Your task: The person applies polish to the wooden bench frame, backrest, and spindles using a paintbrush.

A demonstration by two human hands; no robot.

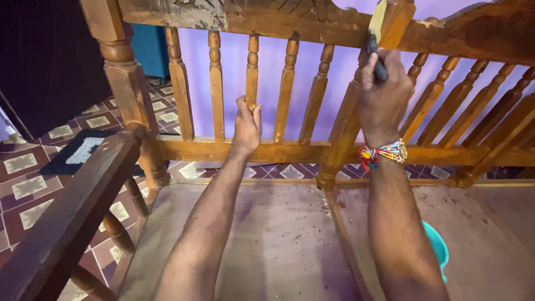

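Left hand gripped a spindle; at its 2 o'clock, right hand clenched a brush against the post.

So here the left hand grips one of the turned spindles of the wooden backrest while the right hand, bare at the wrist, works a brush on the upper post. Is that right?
Not quite. The right hand is not bare at the wrist: the head view shows a multicoloured beaded wristband there. The rest holds: the left hand grips a turned spindle of the backrest, and the right works a brush on the upper post.
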